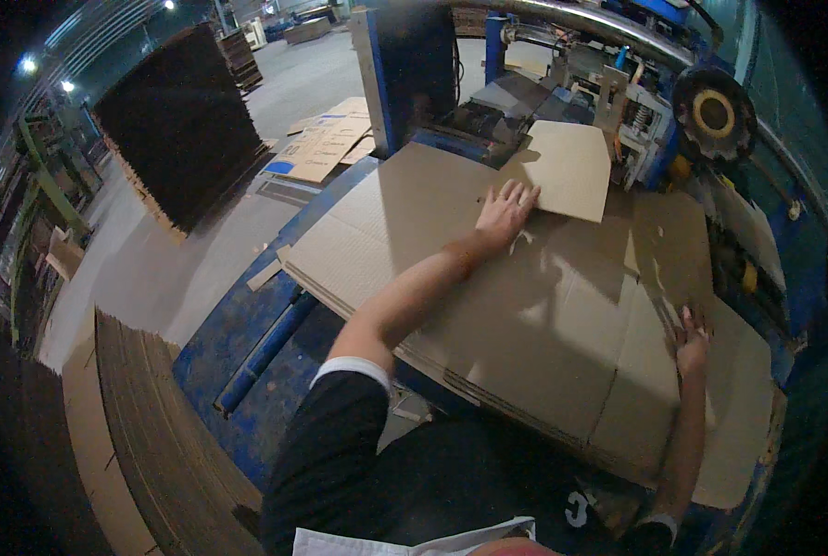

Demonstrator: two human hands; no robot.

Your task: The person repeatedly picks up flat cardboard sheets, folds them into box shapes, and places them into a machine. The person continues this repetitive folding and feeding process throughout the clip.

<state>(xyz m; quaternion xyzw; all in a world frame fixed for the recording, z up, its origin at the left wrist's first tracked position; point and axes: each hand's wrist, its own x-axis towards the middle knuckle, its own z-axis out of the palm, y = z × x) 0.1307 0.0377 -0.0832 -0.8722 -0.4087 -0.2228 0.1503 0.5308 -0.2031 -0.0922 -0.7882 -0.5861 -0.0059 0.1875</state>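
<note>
A short stack of large flat cardboard sheets (pixel 488 324) lies on the blue machine table in front of me, with crease lines across the top one. My left hand (pixel 506 215) rests on the sheets near their far side, fingers spread, its tips by the edge of a paler cardboard flap (pixel 567 171). The flap sticks up toward the machine. Over at the right, my right hand (pixel 692 343) lies on the cardboard near its right side, fingers stretched out. Neither hand is wrapped round anything.
A machine with a black-rimmed wheel (pixel 713 109) and metal fittings stands beyond the sheets. The blue table (pixel 219 334) extends to the left. Tall cardboard stacks stand at far left (pixel 182 130) and lower left (pixel 154 426). Printed cardboard sheets (pixel 326 144) lie behind the table.
</note>
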